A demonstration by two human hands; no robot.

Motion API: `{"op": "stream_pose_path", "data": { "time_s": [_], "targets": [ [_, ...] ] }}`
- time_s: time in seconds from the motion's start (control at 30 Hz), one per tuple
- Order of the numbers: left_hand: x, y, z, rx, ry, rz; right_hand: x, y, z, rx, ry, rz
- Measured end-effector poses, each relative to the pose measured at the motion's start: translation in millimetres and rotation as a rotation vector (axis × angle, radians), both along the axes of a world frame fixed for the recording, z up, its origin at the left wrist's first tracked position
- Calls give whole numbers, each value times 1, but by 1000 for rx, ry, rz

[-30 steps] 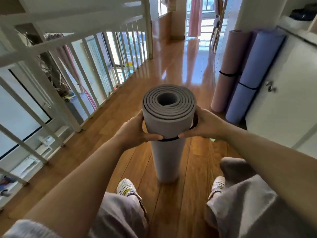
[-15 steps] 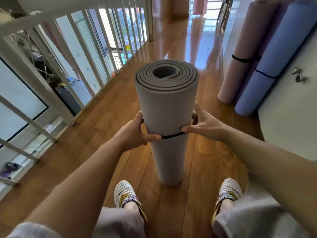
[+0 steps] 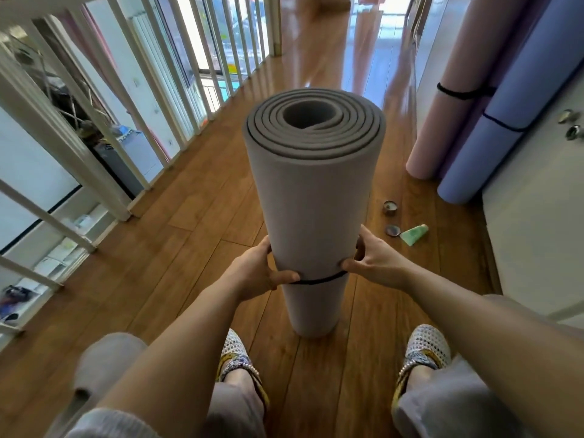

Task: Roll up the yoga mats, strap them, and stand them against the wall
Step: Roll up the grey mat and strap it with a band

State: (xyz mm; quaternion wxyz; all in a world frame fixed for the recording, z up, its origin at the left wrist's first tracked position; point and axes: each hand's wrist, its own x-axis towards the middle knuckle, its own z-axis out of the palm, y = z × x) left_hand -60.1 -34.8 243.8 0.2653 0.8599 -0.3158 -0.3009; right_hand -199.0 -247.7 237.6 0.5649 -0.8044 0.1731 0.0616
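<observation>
A rolled grey yoga mat (image 3: 311,197) stands upright on the wooden floor between my feet. A thin black strap (image 3: 319,280) circles its lower part. My left hand (image 3: 260,270) grips the mat's left side, thumb on the strap. My right hand (image 3: 373,259) holds the right side and pinches the strap with thumb and fingers. Against the wall at the right lean a pink rolled mat (image 3: 442,99) and a blue rolled mat (image 3: 493,121), each with a black strap round it.
A white railing (image 3: 104,121) runs along the left over an open drop. A white cabinet (image 3: 537,216) stands at the right. On the floor by the mats lie a small tin (image 3: 391,207), a lid (image 3: 392,230) and a green tube (image 3: 414,233).
Both hands have slid the strap down the grey mat, from near its top to its lower part. The view has tilted down and closer to the mat.
</observation>
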Motion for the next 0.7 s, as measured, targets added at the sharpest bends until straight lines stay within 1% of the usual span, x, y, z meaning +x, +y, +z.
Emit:
{"op": "stream_pose_path", "data": {
  "time_s": [0.07,0.17,0.27,0.33,0.43,0.53,0.6,0.7],
  "targets": [
    [-2,1,-1,-22,17,7,-3,5,1,51,-22,-27],
    [-4,0,-1,-56,27,11,-8,7,8,113,0,-33],
    [-3,-1,-1,-99,45,37,-17,-2,14,325,44,-104],
    [-5,-3,2,-103,60,40,-23,-7,16,459,25,-199],
    [-11,-11,6,-84,65,17,-24,-7,28,548,-48,-334],
    [-17,-19,10,-127,102,24,-19,-1,46,672,-65,-304],
    [-21,-21,13,-193,205,38,-16,3,53,673,-63,-278],
    [-28,-22,18,-269,482,75,-12,4,56,656,-71,-300]
  ]
}}
